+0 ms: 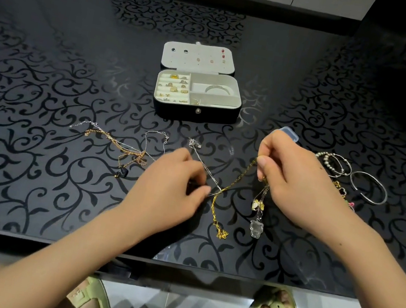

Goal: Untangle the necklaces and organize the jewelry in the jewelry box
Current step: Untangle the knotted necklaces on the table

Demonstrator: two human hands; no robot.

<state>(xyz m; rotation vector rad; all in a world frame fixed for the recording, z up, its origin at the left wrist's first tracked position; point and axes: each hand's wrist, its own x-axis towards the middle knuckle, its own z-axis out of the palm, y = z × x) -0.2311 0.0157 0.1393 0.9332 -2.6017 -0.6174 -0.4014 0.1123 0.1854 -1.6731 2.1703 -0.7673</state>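
bare table (pixel 50 59) flanking jewelry box (pixel 195 111), bracelets (pixel 350 174) crowding right

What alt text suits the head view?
Over a black table, the left hand pinches a silver chain where a gold chain crosses it, while the right hand holds the gold chain up. An open box stands behind, bangles lie right.
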